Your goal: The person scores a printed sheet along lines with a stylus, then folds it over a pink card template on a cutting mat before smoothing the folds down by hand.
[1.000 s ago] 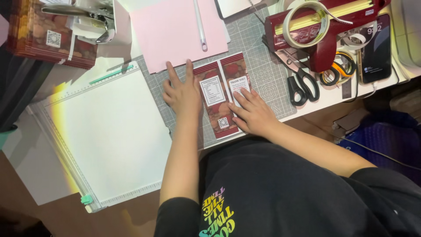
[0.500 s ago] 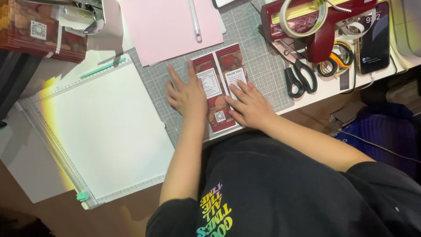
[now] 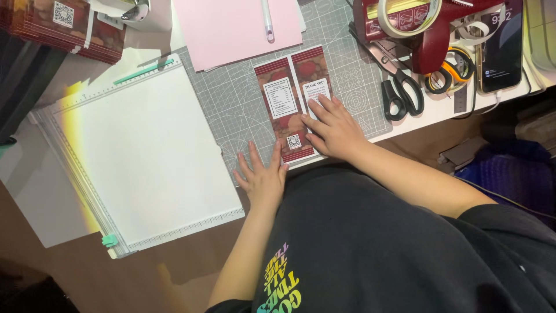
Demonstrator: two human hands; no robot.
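Observation:
A dark red printed wrapper sheet (image 3: pixel 289 93) with white label panels lies flat on the grey cutting mat (image 3: pixel 237 110). My right hand (image 3: pixel 331 124) presses flat on the sheet's lower right part, fingers spread. My left hand (image 3: pixel 262 177) rests open on the mat's near edge, just left of the sheet's bottom corner, fingertips close to it. Neither hand grips anything.
A white scoring board (image 3: pixel 145 150) with a teal tool lies to the left. Pink paper (image 3: pixel 237 26) with a pen lies behind the mat. Black scissors (image 3: pixel 401 93), a red tape dispenser (image 3: pixel 428 26), tape rolls and a phone (image 3: pixel 501 43) sit at the right. A stack of printed wrappers (image 3: pixel 63 26) is at top left.
My left hand has slid off the wrapper sheet toward me, down to the mat's near edge. My right hand stays pressed on the sheet.

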